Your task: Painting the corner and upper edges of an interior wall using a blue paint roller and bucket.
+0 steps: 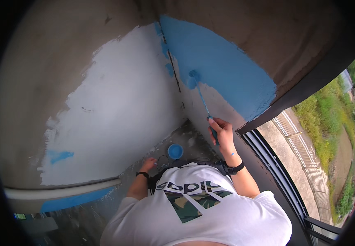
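Observation:
My right hand grips the dark handle of a small paint roller. Its thin shaft is streaked with blue, and its blue-coated head lies against the right-hand wall. Fresh blue paint covers much of the upper white patch there. Low on the left, my left hand hangs close to a thin wire loop; its fingers are too small to read. Just beyond that loop, a bucket of blue paint stands on the floor between me and the corner.
The left wall bears a large white coat with a blue smear. A dark crack runs down the corner. A white pipe crosses low at the left. To my right is a window frame, with a railing and greenery outside.

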### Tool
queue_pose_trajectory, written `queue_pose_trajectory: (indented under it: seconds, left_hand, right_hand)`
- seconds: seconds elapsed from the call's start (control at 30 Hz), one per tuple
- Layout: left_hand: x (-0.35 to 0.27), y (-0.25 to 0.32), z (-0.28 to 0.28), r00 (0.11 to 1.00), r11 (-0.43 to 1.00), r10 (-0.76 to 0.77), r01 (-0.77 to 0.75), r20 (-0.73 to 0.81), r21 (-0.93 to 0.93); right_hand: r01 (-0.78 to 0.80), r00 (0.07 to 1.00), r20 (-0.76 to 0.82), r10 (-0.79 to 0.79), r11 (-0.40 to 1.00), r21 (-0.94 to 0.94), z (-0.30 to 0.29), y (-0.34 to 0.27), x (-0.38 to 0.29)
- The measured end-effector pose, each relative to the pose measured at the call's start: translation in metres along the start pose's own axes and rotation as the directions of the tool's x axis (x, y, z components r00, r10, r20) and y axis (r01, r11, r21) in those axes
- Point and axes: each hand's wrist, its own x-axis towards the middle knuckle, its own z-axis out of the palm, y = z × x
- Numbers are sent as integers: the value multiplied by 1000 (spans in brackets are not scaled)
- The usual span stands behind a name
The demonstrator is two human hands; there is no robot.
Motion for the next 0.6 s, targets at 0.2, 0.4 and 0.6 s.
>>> queue_pose_trajectory:
  seconds: [0.2,0.4,0.6]
  left_hand:
    - [-38,6,30,997,999,-45,46,-70,16]
    - [-54,-2,46,997,998,43,-41,-57,40]
    - [-54,11,48,992,996,-85,83,-98,-28]
  right_hand:
    - [-18,998,57,15,998,55,-11,5,7]
    - [-50,993,108,45,998,41,-18,5,12]
    - [13,999,49,-15,999,51,-15,17,12]
